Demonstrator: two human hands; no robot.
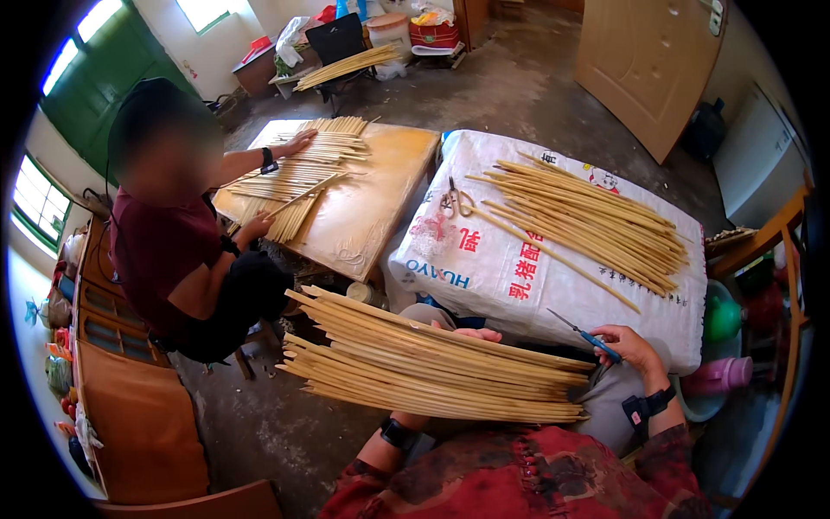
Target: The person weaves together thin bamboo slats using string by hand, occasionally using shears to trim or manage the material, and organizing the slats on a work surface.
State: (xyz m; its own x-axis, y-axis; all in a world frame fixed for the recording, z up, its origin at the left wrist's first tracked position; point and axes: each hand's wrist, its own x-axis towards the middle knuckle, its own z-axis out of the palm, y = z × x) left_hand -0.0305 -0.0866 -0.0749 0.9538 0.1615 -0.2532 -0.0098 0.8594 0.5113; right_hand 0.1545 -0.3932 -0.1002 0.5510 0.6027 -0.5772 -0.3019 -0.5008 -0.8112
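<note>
Stick bundle (441,359) lies across lap (612,402). Right hand (635,348): fingers clenched on blue-handled cutting tool (603,344). Left hand (478,334) under bundle, can't tell if gripping. Pink jug (719,375) in or over pale-blue basin (700,413).

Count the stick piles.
4: near pile on the person's lap, right pile on the white-covered table, left pile on the co-worker's table, far pile at the black chair. Others may be hidden.
</note>
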